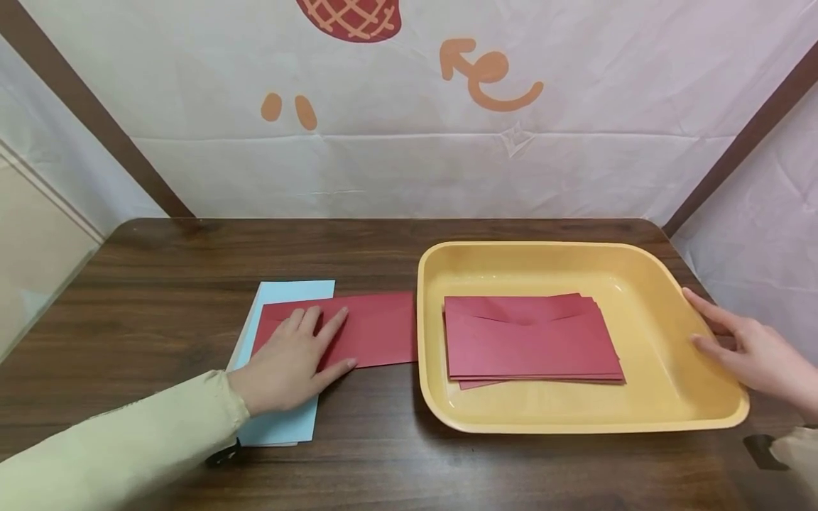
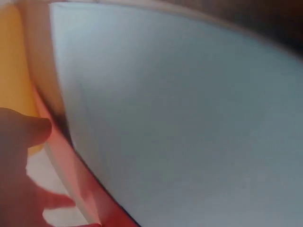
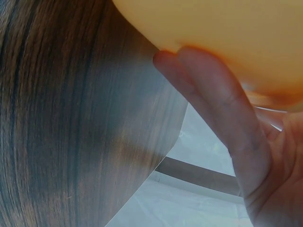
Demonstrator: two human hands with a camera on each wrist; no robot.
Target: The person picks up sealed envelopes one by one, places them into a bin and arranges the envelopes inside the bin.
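One red envelope (image 1: 383,330) lies on the table, partly on top of some light blue paper (image 1: 281,428). Its far end comes right up to the yellow tray (image 1: 664,355); I can't tell if they touch. The left hand (image 1: 287,365) rests on it with the fingers spread, not curled around it. More red envelopes (image 1: 530,351) sit in the tray in a slightly messy pile. The job looks partly done to me: the pile is in, while this red one and the blue paper are still out.

The envelopes are flat, smooth paper rectangles, and the top one in the pile has a curved flap. The tray is shiny, probably plastic, with round corners. The right hand (image 1: 744,348) pinches its rim, thumb inside, fingers outside. Below is the brown, stripy wood-look table (image 1: 160,298). Behind hangs a wrinkly white cloth (image 1: 575,174) with orange shapes.
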